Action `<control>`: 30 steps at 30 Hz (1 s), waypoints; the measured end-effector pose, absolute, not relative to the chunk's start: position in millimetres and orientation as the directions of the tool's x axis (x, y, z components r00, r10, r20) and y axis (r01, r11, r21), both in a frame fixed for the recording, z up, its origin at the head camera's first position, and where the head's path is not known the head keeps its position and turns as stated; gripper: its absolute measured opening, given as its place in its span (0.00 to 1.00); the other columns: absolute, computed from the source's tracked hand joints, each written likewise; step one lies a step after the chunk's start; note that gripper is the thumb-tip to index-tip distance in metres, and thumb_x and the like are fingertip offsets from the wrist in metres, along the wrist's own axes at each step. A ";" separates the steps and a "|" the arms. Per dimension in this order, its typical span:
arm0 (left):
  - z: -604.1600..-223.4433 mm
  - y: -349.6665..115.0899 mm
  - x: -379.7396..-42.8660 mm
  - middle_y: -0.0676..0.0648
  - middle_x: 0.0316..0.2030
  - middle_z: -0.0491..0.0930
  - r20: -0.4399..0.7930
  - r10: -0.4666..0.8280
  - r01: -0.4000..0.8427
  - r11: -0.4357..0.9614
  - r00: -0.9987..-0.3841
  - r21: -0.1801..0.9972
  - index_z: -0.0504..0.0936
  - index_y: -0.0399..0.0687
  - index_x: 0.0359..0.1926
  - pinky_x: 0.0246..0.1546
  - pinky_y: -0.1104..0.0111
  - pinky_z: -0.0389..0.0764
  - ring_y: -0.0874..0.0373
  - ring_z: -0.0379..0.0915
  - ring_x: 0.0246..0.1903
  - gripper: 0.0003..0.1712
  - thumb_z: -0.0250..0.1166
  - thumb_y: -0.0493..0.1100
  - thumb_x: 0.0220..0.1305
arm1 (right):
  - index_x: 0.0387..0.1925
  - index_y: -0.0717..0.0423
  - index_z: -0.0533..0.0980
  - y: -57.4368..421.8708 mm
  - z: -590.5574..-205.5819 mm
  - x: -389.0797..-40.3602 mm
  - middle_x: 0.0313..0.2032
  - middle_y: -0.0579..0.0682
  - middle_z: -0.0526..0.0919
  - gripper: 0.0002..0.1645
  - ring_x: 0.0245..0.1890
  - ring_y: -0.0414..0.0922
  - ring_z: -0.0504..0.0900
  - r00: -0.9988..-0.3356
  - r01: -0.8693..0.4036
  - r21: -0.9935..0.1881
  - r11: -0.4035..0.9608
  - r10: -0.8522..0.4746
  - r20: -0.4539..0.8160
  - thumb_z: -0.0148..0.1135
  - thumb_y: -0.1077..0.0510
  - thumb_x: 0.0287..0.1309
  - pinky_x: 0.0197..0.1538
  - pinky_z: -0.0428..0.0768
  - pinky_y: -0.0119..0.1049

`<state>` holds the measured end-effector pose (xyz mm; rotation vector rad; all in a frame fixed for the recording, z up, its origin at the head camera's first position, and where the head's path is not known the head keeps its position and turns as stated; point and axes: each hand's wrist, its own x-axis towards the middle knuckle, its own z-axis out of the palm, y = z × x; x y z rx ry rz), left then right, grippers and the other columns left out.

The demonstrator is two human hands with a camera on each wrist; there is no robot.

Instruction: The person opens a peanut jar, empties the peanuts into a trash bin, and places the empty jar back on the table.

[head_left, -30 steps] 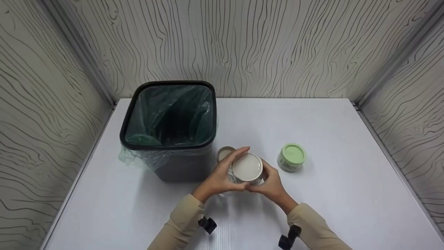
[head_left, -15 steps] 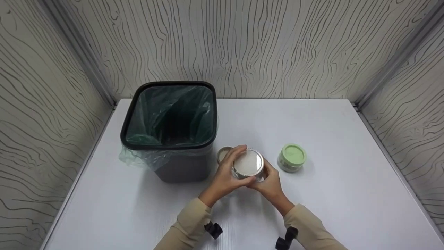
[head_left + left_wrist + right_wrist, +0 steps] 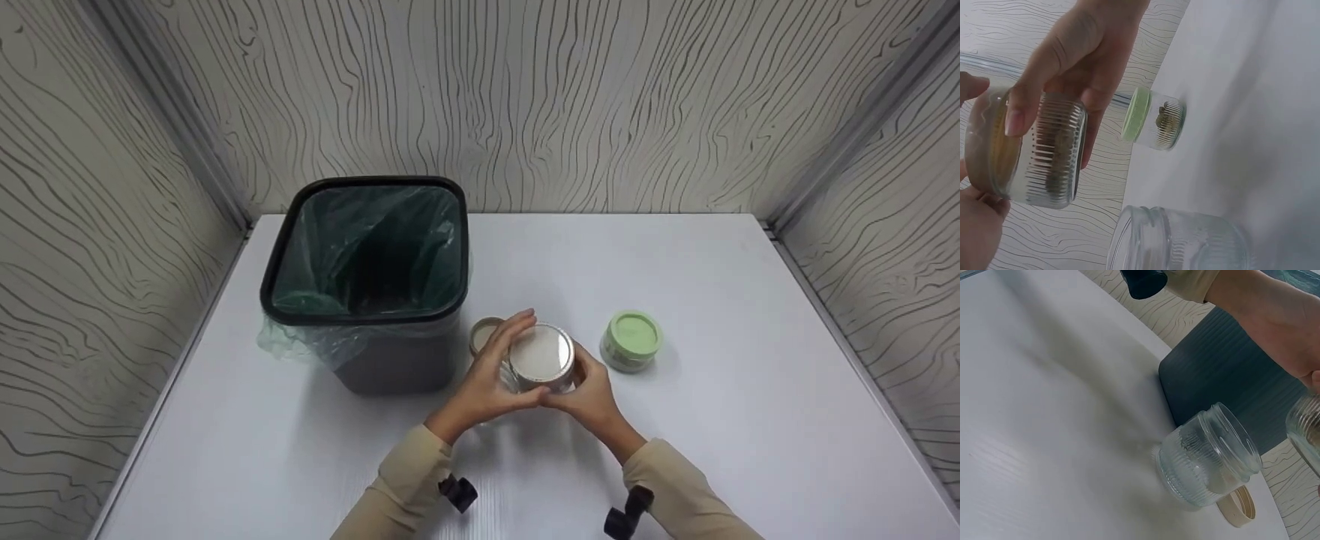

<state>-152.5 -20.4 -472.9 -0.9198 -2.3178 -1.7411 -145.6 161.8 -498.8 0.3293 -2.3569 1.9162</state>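
Both hands hold a ribbed glass jar (image 3: 1053, 163) with a pale lid (image 3: 540, 352), tilted above the table. My left hand (image 3: 480, 390) has its fingers and thumb curled around the lid's rim. The right hand (image 3: 592, 394) grips the glass body from the other side; its thumb lies on the glass in the left wrist view. Brownish contents show through the ribs. Below the hands an uncapped clear glass jar (image 3: 1202, 461) stands on the table, mostly hidden in the head view. Beside it lies a loose beige lid (image 3: 1238, 509), partly covered by my left fingers in the head view.
A dark bin (image 3: 397, 364) with a black rim and green liner stands left of the hands. To their right is a small glass jar (image 3: 1165, 121) with a green lid (image 3: 634, 335) and brownish bits inside. Wood-grain panels (image 3: 525, 105) enclose the white table (image 3: 712, 285).
The held jar and both hands have shifted slightly to the right, and the jar's tilt has changed, with a bright reflection now on its lid. Both hands keep their grip.
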 end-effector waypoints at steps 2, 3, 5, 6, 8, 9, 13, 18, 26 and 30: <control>-473.3 -22.1 -153.2 0.42 0.72 0.59 0.421 0.427 0.524 0.157 -0.800 0.837 0.62 0.45 0.69 0.73 0.61 0.63 0.47 0.53 0.74 0.47 0.73 0.42 0.49 | 0.62 0.76 0.63 163.1 -497.6 -144.9 0.61 0.72 0.71 0.51 0.54 0.18 0.71 -0.973 -0.210 -0.962 0.174 -0.133 0.189 0.77 0.71 0.33 0.61 0.68 0.13; -473.7 -22.8 -153.4 0.42 0.73 0.59 0.421 0.438 0.526 0.150 -0.794 0.837 0.61 0.45 0.70 0.73 0.61 0.63 0.47 0.53 0.74 0.47 0.72 0.42 0.49 | 0.63 0.76 0.63 163.7 -497.4 -144.4 0.61 0.71 0.72 0.51 0.54 0.19 0.72 -0.973 -0.206 -0.964 0.169 -0.141 0.184 0.77 0.71 0.33 0.61 0.69 0.14; -474.2 -24.1 -153.7 0.42 0.73 0.58 0.416 0.459 0.526 0.138 -0.785 0.839 0.60 0.45 0.70 0.74 0.62 0.62 0.47 0.52 0.74 0.47 0.70 0.41 0.50 | 0.63 0.74 0.63 164.4 -497.3 -143.3 0.60 0.70 0.72 0.51 0.54 0.21 0.73 -0.972 -0.199 -0.967 0.159 -0.157 0.175 0.76 0.71 0.33 0.60 0.70 0.15; -474.4 -24.6 -153.8 0.42 0.73 0.58 0.416 0.467 0.528 0.136 -0.780 0.838 0.60 0.45 0.71 0.74 0.62 0.62 0.47 0.52 0.74 0.47 0.70 0.40 0.50 | 0.63 0.74 0.64 164.7 -497.7 -143.0 0.60 0.70 0.72 0.51 0.54 0.22 0.73 -0.970 -0.204 -0.967 0.155 -0.163 0.178 0.76 0.72 0.33 0.60 0.71 0.15; -474.6 -25.0 -154.0 0.42 0.73 0.58 0.416 0.480 0.531 0.128 -0.772 0.838 0.59 0.45 0.71 0.74 0.62 0.61 0.47 0.52 0.75 0.46 0.69 0.41 0.51 | 0.62 0.75 0.64 165.0 -498.3 -142.6 0.60 0.71 0.73 0.50 0.54 0.22 0.74 -0.969 -0.206 -0.966 0.154 -0.171 0.180 0.76 0.72 0.32 0.60 0.71 0.16; -474.7 -25.1 -154.0 0.42 0.73 0.58 0.416 0.486 0.532 0.124 -0.769 0.838 0.59 0.44 0.71 0.74 0.62 0.61 0.47 0.52 0.74 0.46 0.69 0.41 0.51 | 0.62 0.75 0.64 165.2 -498.9 -142.6 0.60 0.71 0.73 0.50 0.54 0.23 0.74 -0.967 -0.211 -0.965 0.155 -0.174 0.183 0.76 0.72 0.32 0.60 0.71 0.16; -475.1 -24.8 -153.9 0.43 0.72 0.60 0.419 0.491 0.532 0.112 -0.764 0.839 0.59 0.44 0.71 0.74 0.63 0.62 0.48 0.54 0.74 0.46 0.69 0.41 0.53 | 0.62 0.76 0.64 164.9 -499.6 -142.6 0.60 0.71 0.72 0.50 0.54 0.23 0.74 -0.966 -0.214 -0.965 0.149 -0.180 0.187 0.76 0.73 0.32 0.60 0.71 0.15; -474.9 -23.2 -153.2 0.44 0.71 0.63 0.417 0.463 0.523 0.125 -0.782 0.843 0.59 0.46 0.71 0.73 0.65 0.63 0.49 0.57 0.72 0.46 0.71 0.43 0.53 | 0.60 0.77 0.65 163.2 -499.1 -142.5 0.58 0.73 0.72 0.48 0.54 0.23 0.74 -0.965 -0.228 -0.965 0.130 -0.165 0.206 0.75 0.75 0.31 0.60 0.71 0.15; -471.9 -16.1 -151.8 0.46 0.67 0.67 0.382 0.373 0.464 0.158 -0.845 0.872 0.63 0.46 0.68 0.72 0.62 0.64 0.51 0.60 0.70 0.47 0.75 0.45 0.49 | 0.60 0.78 0.65 160.1 -500.7 -142.9 0.58 0.73 0.72 0.47 0.54 0.21 0.72 -0.968 -0.236 -0.962 0.135 -0.122 0.220 0.75 0.74 0.33 0.60 0.71 0.15; -471.0 -13.9 -151.0 0.46 0.66 0.67 0.359 0.337 0.433 0.175 -0.870 0.884 0.65 0.47 0.67 0.71 0.59 0.65 0.52 0.61 0.69 0.47 0.77 0.46 0.47 | 0.59 0.78 0.65 159.6 -501.3 -143.4 0.58 0.73 0.72 0.47 0.54 0.21 0.72 -0.969 -0.232 -0.965 0.126 -0.118 0.217 0.75 0.74 0.32 0.60 0.71 0.15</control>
